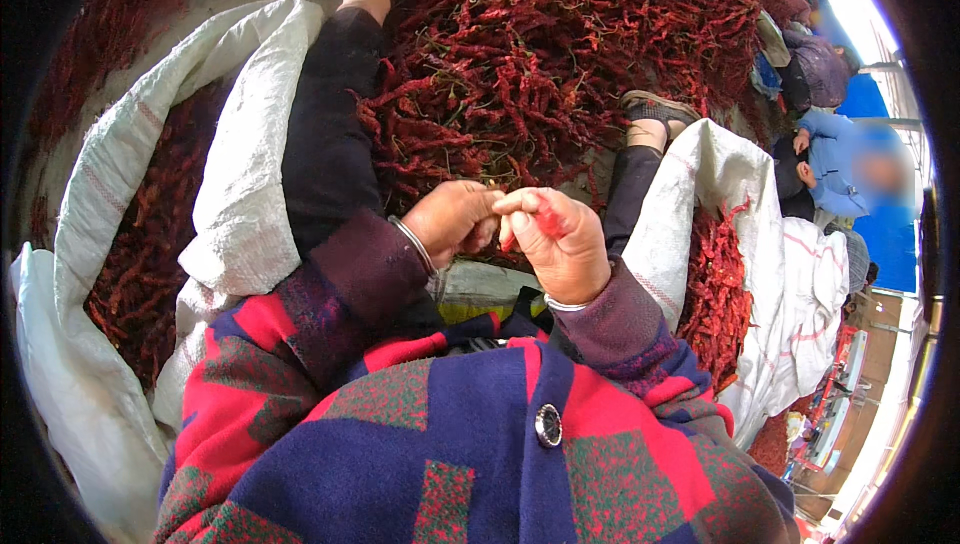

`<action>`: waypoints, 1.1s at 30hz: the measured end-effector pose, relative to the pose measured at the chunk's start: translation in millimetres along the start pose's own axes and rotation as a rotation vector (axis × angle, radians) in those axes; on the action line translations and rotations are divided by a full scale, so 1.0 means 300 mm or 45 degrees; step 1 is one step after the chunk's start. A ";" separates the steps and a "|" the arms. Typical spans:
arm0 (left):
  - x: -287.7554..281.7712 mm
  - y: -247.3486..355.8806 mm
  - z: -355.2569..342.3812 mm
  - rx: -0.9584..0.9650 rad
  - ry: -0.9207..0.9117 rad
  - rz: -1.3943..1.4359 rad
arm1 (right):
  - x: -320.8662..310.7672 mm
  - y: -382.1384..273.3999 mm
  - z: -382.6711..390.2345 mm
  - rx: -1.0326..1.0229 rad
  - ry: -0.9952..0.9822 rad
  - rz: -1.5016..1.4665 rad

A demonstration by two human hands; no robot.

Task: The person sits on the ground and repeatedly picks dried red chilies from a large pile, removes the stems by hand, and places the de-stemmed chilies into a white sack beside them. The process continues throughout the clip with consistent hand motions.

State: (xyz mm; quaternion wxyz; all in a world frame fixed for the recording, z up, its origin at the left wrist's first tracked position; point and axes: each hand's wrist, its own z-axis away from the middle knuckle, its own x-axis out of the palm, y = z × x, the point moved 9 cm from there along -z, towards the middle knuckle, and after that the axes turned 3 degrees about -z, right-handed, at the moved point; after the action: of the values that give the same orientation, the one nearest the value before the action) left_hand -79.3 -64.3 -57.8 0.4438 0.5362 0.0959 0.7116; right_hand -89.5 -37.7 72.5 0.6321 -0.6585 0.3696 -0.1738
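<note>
Two hands meet just above the person's lap, over the near edge of a big heap of dried red chillies (560, 54) spread on the floor. The right hand (565, 244) holds a single red chilli (545, 222); its fingers (520, 202) are curled around the pod, which shows red between thumb and forefinger and runs down toward the palm. The left hand (455, 219) is closed into a loose fist, its fingertips pinched against the tip of the same chilli where the two hands touch. Whether it grips the stem or only the end of the pod cannot be told, since the knuckles hide that spot. Each wrist bears a thin metal bangle (415, 244), and the sleeves belong to a woollen jacket (450, 444) patterned in red, blue and green, with a dark button at the front.

Left of the person's dark trouser leg stands an open white woven sack (240, 184), with dried chillies lying inside it. A second white sack (740, 204) gapes on the right, also holding red pods. Both feet, in sandals, rest among the heap. At the far right edge another person in a blue jacket (830, 159) sits beside the pile, well apart from the hands.
</note>
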 end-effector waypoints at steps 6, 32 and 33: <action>0.130 -0.024 0.050 0.496 -0.445 -1.734 | -0.139 0.304 -0.171 0.288 0.056 0.286; -0.037 0.100 -0.014 0.238 0.155 -0.688 | -0.205 0.411 -0.052 0.823 0.222 -0.559; -0.021 0.123 0.008 0.245 0.142 -0.770 | -0.183 0.393 -0.044 0.804 0.201 -0.651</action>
State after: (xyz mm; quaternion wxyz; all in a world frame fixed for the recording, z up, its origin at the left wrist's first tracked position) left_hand -96.6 -91.5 -38.5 0.5765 0.4832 0.3420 0.5632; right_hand -166.7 0.1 -25.7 0.7093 -0.4874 0.1701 -0.4800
